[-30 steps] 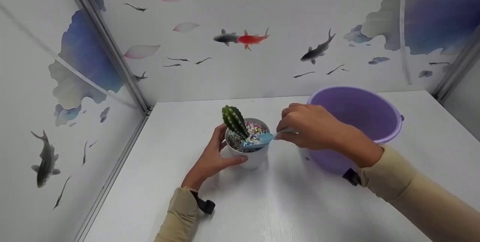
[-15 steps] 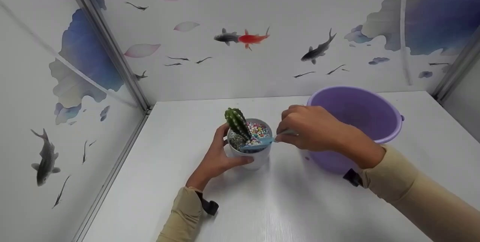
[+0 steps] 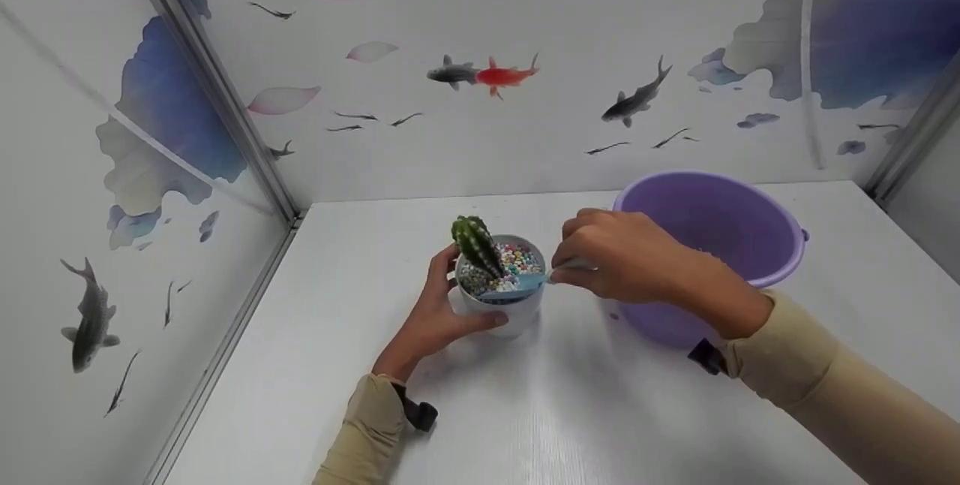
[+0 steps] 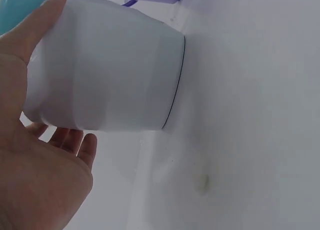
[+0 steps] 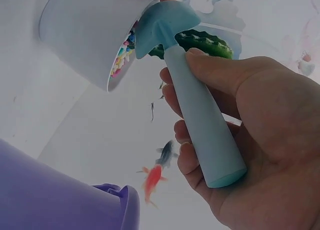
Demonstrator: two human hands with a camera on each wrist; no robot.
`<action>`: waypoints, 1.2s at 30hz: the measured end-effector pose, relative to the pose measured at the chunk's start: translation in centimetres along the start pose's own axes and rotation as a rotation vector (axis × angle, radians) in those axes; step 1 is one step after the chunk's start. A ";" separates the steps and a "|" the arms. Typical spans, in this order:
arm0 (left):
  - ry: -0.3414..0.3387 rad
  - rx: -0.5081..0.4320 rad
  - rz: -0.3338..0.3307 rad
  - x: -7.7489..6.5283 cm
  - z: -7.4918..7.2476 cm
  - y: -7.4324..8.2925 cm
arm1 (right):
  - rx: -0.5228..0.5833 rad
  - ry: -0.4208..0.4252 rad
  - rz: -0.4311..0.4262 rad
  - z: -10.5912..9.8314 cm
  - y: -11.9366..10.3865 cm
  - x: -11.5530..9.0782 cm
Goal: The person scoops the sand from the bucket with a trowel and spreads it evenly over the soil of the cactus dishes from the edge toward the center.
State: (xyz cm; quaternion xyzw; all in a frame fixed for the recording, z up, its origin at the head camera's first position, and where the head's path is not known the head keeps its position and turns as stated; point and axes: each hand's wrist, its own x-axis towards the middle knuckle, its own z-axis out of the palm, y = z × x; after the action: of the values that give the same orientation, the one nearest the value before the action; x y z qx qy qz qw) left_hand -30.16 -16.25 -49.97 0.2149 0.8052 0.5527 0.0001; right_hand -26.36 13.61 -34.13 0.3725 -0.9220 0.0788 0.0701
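A white flower pot (image 3: 521, 316) stands on the white table, held by my left hand (image 3: 435, 317) with the thumb on its near side and the fingers round its left side. Out of it leans a green ribbed cactus (image 3: 478, 246), tilted left. Colourful pebbles (image 3: 519, 254) cover part of the grey grit around its base. My right hand (image 3: 619, 256) grips a small blue trowel (image 3: 521, 287) with its blade over the pebbles inside the pot's rim. In the right wrist view, the thumb and fingers wrap the trowel's pale handle (image 5: 205, 120).
A purple bucket (image 3: 652, 323) stands right of the pot, partly behind my right forearm. White panels printed with fish and petals rise behind the table and at its left. A small dark speck (image 3: 614, 317) lies by the bucket.
The pot and my left hand have shifted slightly right. The trowel blade stays in the pot, slightly lower at its handle end; more pebbles show around the cactus. My right hand has hardly moved.
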 end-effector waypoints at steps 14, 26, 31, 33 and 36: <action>-0.013 0.002 0.046 0.0 -0.3 -0.1 | 0.008 0.026 -0.044 0.1 -0.5 -0.2; 0.012 0.016 0.040 0.0 0.4 0.0 | 0.083 0.069 -0.100 1.1 -0.6 -0.2; 0.020 0.011 0.042 0.1 0.5 -0.1 | 0.110 0.068 -0.112 1.6 -0.7 -0.1; 0.021 0.007 0.043 0.1 0.5 -0.1 | 0.123 0.057 -0.096 1.9 -0.8 -0.1; 0.020 0.009 0.035 0.0 0.5 -0.2 | 0.142 0.046 -0.073 2.2 -0.9 -0.2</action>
State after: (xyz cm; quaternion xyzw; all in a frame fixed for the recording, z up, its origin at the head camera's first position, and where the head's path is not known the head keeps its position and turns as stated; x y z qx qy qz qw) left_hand -30.12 -15.83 -50.30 0.2232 0.8038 0.5511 -0.0186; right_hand -25.75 12.64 -36.23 0.4080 -0.8981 0.1497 0.0676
